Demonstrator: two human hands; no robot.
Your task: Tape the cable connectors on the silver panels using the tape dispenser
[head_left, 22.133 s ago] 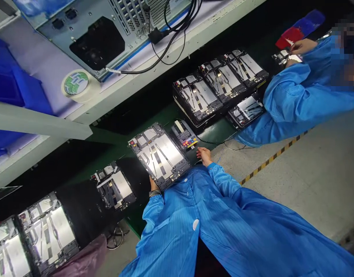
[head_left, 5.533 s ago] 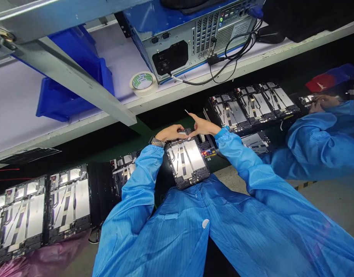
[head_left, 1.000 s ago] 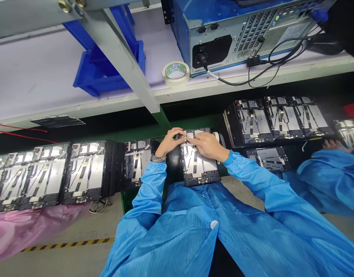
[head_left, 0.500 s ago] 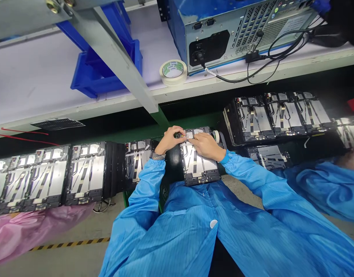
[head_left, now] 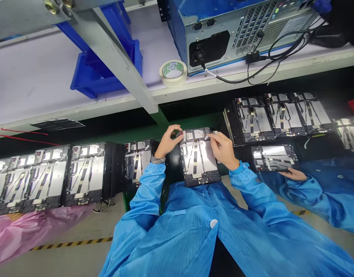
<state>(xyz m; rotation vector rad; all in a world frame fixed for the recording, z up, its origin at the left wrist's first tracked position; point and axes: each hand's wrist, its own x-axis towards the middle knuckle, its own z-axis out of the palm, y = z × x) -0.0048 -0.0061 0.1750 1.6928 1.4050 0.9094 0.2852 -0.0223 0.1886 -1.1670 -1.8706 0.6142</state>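
An opened tablet [head_left: 204,157] with silver panels, black ribbons and a dark frame lies before me, its near end at my lap. My left hand [head_left: 166,142] holds its far left corner, thumb on the face and forefinger curved along the edge. At the far right corner, my right hand [head_left: 223,149] has thumb and forefinger pinched on a small white strip [head_left: 206,137]. A white tape roll behind that hand is mostly hidden.
More opened tablets [head_left: 86,173] stand in rows at left and right. A co-worker's hand [head_left: 295,175] holds another tablet [head_left: 275,157]. Above is a shelf with a blue bin [head_left: 107,82], a masking tape roll [head_left: 173,73] and a computer case [head_left: 217,42]; a metal post [head_left: 121,61] slants down.
My right hand has moved right from the tablet's upper left to its upper right corner. My left hand stays near its corner. The co-worker's hand has come into view at the right-hand tablet.
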